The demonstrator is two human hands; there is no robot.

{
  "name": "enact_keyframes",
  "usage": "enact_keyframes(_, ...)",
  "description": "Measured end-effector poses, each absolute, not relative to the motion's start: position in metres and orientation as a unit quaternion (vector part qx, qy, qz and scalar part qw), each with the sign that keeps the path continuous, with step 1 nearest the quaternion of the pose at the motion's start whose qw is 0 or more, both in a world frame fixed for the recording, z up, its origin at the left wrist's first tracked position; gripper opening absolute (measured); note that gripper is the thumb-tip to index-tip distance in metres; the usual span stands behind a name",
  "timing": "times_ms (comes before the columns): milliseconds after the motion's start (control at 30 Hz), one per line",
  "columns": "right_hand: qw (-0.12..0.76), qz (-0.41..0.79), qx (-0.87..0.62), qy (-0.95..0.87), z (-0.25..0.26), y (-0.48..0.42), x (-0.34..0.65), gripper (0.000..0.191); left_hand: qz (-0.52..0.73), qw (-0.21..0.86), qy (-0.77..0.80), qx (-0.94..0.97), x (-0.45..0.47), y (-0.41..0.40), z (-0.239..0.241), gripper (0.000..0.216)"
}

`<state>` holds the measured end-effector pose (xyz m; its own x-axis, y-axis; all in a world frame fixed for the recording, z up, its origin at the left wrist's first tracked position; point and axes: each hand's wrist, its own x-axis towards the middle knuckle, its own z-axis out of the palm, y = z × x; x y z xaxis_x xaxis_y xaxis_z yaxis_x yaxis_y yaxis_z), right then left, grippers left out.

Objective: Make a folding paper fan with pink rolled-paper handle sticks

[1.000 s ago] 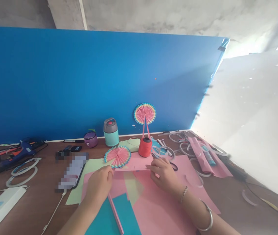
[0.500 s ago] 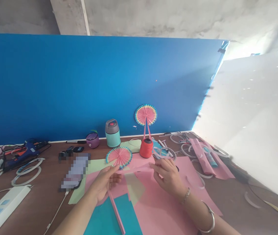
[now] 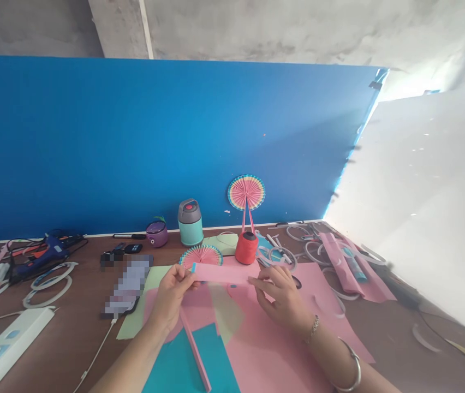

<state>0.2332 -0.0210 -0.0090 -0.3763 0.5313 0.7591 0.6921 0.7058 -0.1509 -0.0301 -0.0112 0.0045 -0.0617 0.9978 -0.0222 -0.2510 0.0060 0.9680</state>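
Between my hands a pink paper strip (image 3: 224, 273) is stretched level, with a small blue bit at its left end. My left hand (image 3: 174, 292) pinches that left end. The right end is pinched by my right hand (image 3: 279, 292). Just behind the strip lies a pleated paper fan (image 3: 202, 256) in pink with a blue edge, its lower part hidden. Below, a narrow folded pink strip (image 3: 196, 355) rests on a blue sheet (image 3: 220, 360). Large pink paper (image 3: 281, 349) spreads under my right hand.
A round paper fan (image 3: 246, 192) on two sticks stands by a red thread spool (image 3: 246, 248). Behind are a teal container (image 3: 190, 226) and a purple pot (image 3: 157, 234). Leftward lie a phone (image 3: 130, 286), a glue gun (image 3: 46, 255) and a power strip (image 3: 19, 341). White tape strips (image 3: 318, 252) litter the right.
The pink strip has turned so its broad face shows, and its left end with the blue bit is now visible. My left hand has turned and risen slightly. The view shifted a little.
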Motion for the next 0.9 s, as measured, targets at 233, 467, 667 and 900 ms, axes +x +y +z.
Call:
enact_keyframes(233, 0.494, 0.300, -0.528, -0.622, -0.011, -0.015, 0.239, 0.050, 0.619, 0.470, 0.423, 0.466, -0.040, -0.010, 0.011, 0.036)
enact_keyframes(467, 0.439, 0.557, -0.423, -0.565, -0.009, -0.012, 0.241, 0.039, 0.593, 0.480, 0.425, 0.487, -0.037, -0.014, 0.011, 0.035)
enact_keyframes(667, 0.445, 0.542, -0.469, -0.537, -0.009, -0.012, 0.235, 0.040, 0.602, 0.539, 0.423, 0.409, -0.032, -0.010, 0.008, 0.034)
enact_keyframes(900, 0.463, 0.496, -0.478, -0.559, -0.017, -0.012, 0.215, 0.044, 0.498, 0.680, 0.390, 0.370, -0.003, -0.026, -0.003, 0.046)
